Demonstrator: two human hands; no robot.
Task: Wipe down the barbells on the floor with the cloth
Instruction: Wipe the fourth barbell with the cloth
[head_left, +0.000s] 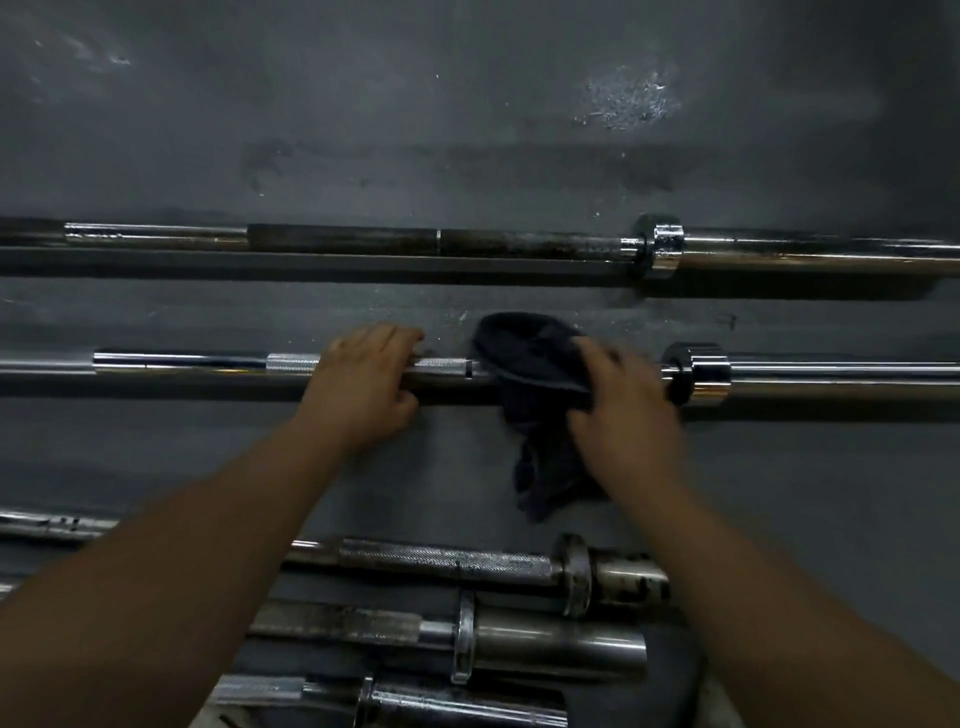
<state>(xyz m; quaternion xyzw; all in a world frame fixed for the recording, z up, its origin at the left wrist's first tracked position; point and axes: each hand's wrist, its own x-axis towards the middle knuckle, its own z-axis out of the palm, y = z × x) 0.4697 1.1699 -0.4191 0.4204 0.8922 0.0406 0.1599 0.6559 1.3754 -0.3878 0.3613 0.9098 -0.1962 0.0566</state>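
L hand (363, 384) fingers curled over barbell (182, 364); R hand (626, 410) clamps cloth (530, 358) on it.

Dim, grainy light — chrome glints, motion blur on the right hand (626, 410), bowed edges.

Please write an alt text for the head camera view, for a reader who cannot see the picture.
A person's right hand presses a dark cloth around a chrome barbell on a grey floor, while the left hand grips the same bar beside it. One barbell lies beyond, and several more lie nearer.
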